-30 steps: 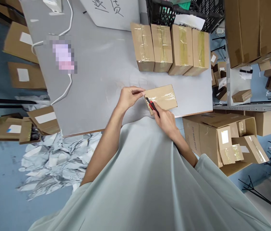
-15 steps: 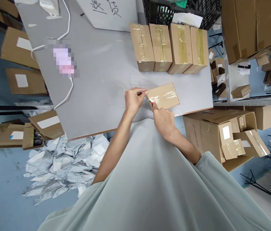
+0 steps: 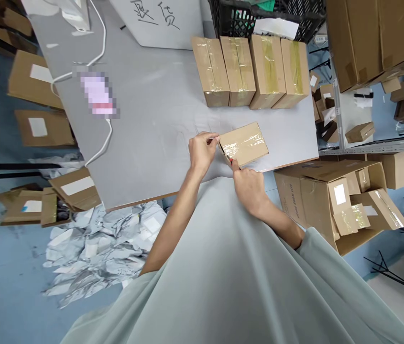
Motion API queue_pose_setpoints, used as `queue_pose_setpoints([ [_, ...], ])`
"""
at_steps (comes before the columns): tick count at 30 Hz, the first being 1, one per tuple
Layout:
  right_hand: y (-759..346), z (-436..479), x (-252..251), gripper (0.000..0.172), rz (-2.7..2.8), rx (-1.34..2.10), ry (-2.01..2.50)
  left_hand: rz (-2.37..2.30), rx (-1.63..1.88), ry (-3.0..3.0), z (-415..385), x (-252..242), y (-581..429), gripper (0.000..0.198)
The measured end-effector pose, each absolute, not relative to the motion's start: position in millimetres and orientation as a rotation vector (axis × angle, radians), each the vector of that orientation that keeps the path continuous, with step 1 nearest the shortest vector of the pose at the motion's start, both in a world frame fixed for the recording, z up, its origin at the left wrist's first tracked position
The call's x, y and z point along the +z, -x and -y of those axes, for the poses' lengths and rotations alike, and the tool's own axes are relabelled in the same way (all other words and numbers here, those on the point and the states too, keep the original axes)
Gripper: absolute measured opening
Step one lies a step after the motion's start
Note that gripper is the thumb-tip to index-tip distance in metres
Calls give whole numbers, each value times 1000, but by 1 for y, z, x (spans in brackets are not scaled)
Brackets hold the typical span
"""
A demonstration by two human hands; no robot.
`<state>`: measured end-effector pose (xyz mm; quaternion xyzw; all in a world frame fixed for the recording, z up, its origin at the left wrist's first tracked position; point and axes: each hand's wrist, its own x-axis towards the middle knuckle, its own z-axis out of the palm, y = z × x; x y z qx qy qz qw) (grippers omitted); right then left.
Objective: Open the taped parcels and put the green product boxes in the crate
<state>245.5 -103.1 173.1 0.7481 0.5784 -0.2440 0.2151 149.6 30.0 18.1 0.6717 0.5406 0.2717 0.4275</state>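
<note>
A small brown cardboard box (image 3: 246, 141) with shiny clear tape lies slightly turned near the table's front edge. At its upper left corner, my left hand (image 3: 202, 149) is closed, with thumb and fingers pinching the box's edge. My right hand (image 3: 250, 191) is closed at the lower left corner, gripping a small red tool (image 3: 231, 161) that looks like a box cutter. Most of this tool is hidden by the fingers, and its tip is against the box's left edge. A dark slit shows along that edge between the two hands.
Several taped boxes (image 3: 268, 71) stand in a row behind the small box, before a black crate (image 3: 230, 21). A white cable (image 3: 104, 143) runs to a blurred device (image 3: 97, 93). Grey plastic mailers (image 3: 104, 243) cover the floor at left. A large open carton (image 3: 302, 196) holds smaller boxes at right.
My right hand has slid down along the box's left edge with the cutter, towards the front corner. My left hand keeps its pinch at the upper corner. The view has shifted slightly.
</note>
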Motion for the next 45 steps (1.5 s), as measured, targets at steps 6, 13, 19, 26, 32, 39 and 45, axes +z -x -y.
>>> queue_pose_setpoints([
  [6, -255, 119, 166, 66, -1609, -718, -2080, -1325, 712, -1688, -32, 12, -148, 22],
  [13, -276, 144, 166, 62, -1481, -728, -2334, -1113, 757, -1807, -18, 13, -132, 30],
  [19, -293, 152, 142, 62, -1449, -750, -2525, -892, 628, -2060, 13, 6, -110, 91],
  [26, -289, 152, 132, 62, -1511, -836, -2507, -897, 633, -2129, 16, -10, -110, 74],
  [32, -285, 146, 125, 62, -1564, -864, -2417, -903, 743, -1974, 32, -19, -116, 97],
  [39, -281, 143, 129, 62, -1565, -904, -2342, -1098, 745, -1489, 54, -26, -134, 53],
  [45, -280, 141, 125, 63, -1581, -890, -2339, -1166, 686, -1369, 53, -22, -143, 52],
])
